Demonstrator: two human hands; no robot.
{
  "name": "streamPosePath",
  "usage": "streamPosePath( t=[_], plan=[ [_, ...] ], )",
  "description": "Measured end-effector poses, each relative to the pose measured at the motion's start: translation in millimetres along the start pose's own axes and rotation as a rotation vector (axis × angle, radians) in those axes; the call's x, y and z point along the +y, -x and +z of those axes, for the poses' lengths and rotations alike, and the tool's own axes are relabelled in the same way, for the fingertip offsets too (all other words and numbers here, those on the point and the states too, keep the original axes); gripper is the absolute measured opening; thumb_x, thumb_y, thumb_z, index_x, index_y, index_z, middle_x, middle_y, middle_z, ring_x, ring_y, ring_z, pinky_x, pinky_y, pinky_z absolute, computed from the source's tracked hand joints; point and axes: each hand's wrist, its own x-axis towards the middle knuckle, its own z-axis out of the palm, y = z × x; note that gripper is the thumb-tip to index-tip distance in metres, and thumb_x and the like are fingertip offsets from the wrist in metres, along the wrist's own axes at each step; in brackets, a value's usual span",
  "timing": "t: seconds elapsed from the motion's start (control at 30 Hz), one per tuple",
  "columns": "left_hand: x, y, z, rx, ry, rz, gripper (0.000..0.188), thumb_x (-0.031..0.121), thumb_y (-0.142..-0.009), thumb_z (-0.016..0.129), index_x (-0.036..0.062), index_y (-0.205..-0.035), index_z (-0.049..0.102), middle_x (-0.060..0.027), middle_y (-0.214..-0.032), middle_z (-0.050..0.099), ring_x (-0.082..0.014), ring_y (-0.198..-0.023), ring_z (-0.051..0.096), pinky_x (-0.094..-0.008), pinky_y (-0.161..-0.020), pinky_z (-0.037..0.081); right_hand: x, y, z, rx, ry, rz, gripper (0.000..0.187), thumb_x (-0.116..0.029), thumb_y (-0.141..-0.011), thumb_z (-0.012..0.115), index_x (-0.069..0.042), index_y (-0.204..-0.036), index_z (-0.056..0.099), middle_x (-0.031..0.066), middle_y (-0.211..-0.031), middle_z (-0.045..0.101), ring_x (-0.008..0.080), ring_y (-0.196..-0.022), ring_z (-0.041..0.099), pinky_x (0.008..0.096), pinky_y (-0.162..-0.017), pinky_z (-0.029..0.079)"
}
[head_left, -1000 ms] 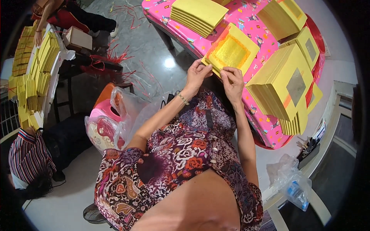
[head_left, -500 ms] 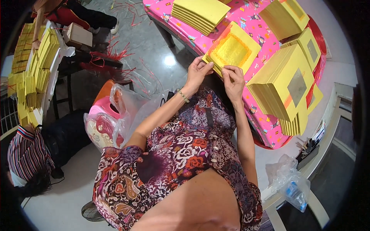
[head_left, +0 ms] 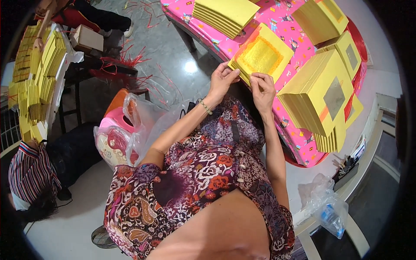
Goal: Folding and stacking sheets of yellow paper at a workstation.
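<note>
The yellow paper [head_left: 262,52] bears an orange-bordered gold square [head_left: 259,56].

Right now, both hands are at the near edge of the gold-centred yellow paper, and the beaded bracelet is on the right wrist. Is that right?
Not quite: the head view shows the beaded bracelet on the left wrist, not the right. The left hand and right hand are both at the near edge of the gold-centred yellow paper.

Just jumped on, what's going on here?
A person's left hand and right hand both pinch the near edge of a yellow, gold-centered paper piece lying on a pink patterned tablecloth. Yellow stacks stand beyond it and to the right. Off to the left, someone in a striped shirt is beside more yellow bundles.
</note>
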Motion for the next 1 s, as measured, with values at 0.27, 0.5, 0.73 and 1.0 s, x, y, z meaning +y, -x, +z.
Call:
streamPosePath(
  t=[0.27,0.5,0.73,1.0],
  plan=[
    [0.0,-3.7,2.0,-0.004,0.022,0.022,0.037,0.009,-0.09,0.065,0.0017,-0.123,0.049,-0.005,-0.095,0.065,-0.0098,-0.08,0.063,-0.0242,-0.073,0.055,2.2,-3.5,0.2,0.011,0.001,-0.009,0.011,-0.011,-0.084,0.068,-0.005,-0.09,0.074,0.0056,-0.092,0.067,0.0208,-0.091,0.058,0.0314,-0.08,0.047],
    [1.1,-2.0,1.9,0.019,-0.281,0.294,0.05,0.01,-0.085,0.07,0.0005,-0.127,0.045,-0.011,-0.111,0.058,-0.0159,-0.094,0.061,-0.0264,-0.077,0.053,0.9,-3.0,1.2,0.017,-0.01,0.001,0.01,-0.011,-0.084,0.068,-0.003,-0.088,0.073,0.0056,-0.092,0.067,0.021,-0.091,0.058,0.0309,-0.079,0.047],
    [62.1,-20.9,2.5,-0.18,-1.36,1.071,0.051,0.021,-0.071,0.076,0.0108,-0.118,0.058,-0.0118,-0.116,0.055,-0.0301,-0.11,0.052,-0.0386,-0.097,0.038,4.9,0.2,1.9,0.044,0.009,-0.034,0.011,-0.012,-0.084,0.067,-0.003,-0.087,0.073,0.0072,-0.092,0.067,0.0232,-0.092,0.059,0.033,-0.08,0.047],
    [85.0,-61.8,2.5,-0.698,-1.462,0.954,0.019,0.023,-0.08,0.07,0.0097,-0.091,0.062,-0.0051,-0.084,0.064,-0.0232,-0.086,0.062,-0.0393,-0.089,0.043,-26.4,-4.1,-14.0,-0.008,0.14,-0.066,0.025,-0.013,-0.084,0.066,-0.004,-0.108,0.065,0.0115,-0.094,0.062,0.0316,-0.083,0.061,0.0394,-0.075,0.049]
  ],
)
